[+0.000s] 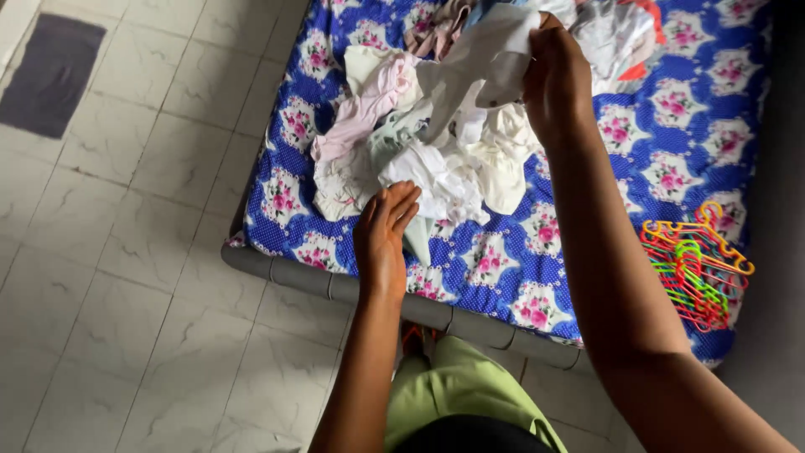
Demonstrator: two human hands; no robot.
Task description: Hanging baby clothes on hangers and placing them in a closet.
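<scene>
Nearest the viewer, a person in green trousers [459, 394] stands at the near edge of a mattress [495, 277] covered in a blue sheet printed with pink flowers; it lies on a pale tiled floor [134, 277]. Both bare arms reach forward over that edge.

Just past the near edge, the left hand [384, 233] hovers open, fingers straight and together, palm turned inward; it holds nothing, and its fingertips are touching or almost touching the pile of small clothes [419, 159]. That pile sits in the middle of the mattress, towards the left edge: soft, crumpled pieces in white, cream and pale pink, tangled over one another.

Farther in, the right hand [555, 80] is closed around a white garment [490, 54], lifted above the pile, the cloth bunched in the grip and hanging limp below.

Judging by the folds, these clothes are light, thin and floppy, not slippery or fragile. A pinch at a hem or shoulder seam looks like the best hold, since a grab at the middle would likely drag neighbouring pieces along.

Near the right edge lies a bundle of bright plastic hangers [696, 264], red, orange and green. More clothes [616, 29] are heaped at the far edge.
</scene>
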